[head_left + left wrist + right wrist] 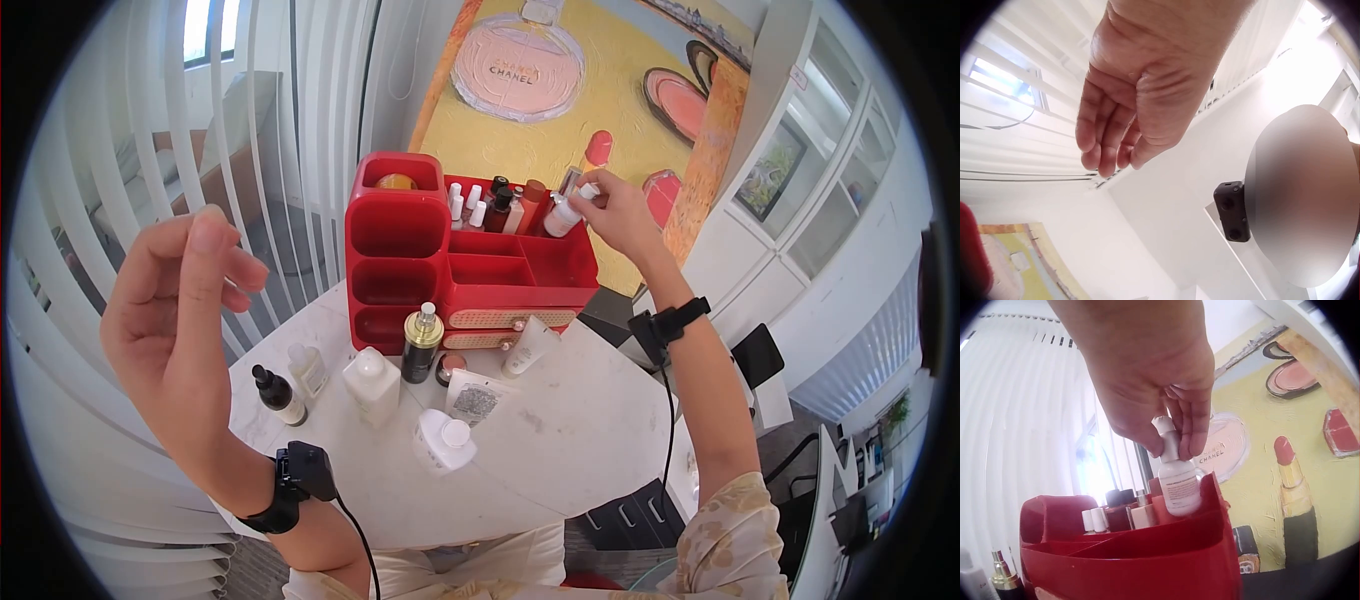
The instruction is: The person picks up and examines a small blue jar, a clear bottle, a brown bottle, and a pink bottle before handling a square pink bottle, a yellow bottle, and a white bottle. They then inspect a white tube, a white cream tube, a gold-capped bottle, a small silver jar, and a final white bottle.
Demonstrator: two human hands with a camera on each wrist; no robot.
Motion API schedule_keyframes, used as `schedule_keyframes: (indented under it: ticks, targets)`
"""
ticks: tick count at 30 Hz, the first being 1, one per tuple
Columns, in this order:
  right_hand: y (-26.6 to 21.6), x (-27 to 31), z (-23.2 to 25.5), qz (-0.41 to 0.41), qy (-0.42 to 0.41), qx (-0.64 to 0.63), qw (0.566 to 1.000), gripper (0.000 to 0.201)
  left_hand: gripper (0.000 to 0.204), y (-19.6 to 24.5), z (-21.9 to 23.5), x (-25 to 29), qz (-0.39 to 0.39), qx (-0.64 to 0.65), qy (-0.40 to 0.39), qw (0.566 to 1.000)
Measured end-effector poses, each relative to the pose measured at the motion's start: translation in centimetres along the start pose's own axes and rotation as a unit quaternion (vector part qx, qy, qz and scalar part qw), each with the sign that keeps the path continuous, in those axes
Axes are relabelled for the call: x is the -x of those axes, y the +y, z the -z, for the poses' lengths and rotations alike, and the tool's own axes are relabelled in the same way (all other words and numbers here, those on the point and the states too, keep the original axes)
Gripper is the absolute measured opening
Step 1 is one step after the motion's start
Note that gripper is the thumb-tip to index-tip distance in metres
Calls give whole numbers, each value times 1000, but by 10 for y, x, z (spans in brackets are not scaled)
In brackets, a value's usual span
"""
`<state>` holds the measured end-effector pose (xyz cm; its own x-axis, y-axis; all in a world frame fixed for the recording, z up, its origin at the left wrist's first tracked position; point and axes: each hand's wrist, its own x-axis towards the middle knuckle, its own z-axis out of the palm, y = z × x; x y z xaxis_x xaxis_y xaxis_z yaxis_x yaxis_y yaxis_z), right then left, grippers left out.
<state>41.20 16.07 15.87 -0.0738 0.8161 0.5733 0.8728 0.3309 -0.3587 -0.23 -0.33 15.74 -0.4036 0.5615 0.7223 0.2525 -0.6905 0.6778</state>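
Observation:
My right hand [622,222] pinches a small white bottle [1180,487] by its silvery collar, just below the white cap. The bottle's lower part sits inside the back right corner of a red makeup organizer [520,296], tilted in the head view. Beside it in the back row stand several nail polish bottles [477,213] with white caps, a dark bottle [498,212] and a reddish-brown one [530,205]. Off to the left, my left hand [175,300] is raised in the air with its fingers loosely bent, holding nothing.
On the white table [570,440] before the organizer stand a black pump bottle [278,395], a white bottle [372,385], a black-and-gold bottle [421,345], a squat white bottle [445,440] and tubes [530,347]. A makeup painting [510,140] is behind; blinds [270,150] hang left.

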Motion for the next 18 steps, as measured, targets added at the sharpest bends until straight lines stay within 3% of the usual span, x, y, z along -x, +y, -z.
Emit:
schedule_keyframes:
  ticks: [3,12,18]
  targets:
    - [-1,0,-10,8,-18,-28,999,32,18,1,-1,1,-2,-5,-2,1000]
    - [-20,-5,-38,-1,-67,42,997,32,19,0,-1,1,-2,-7,-11,1000]
    - [-21,-9,-50,9,-45,39,998,35,19,0,-3,1,1,-11,-4,1000]
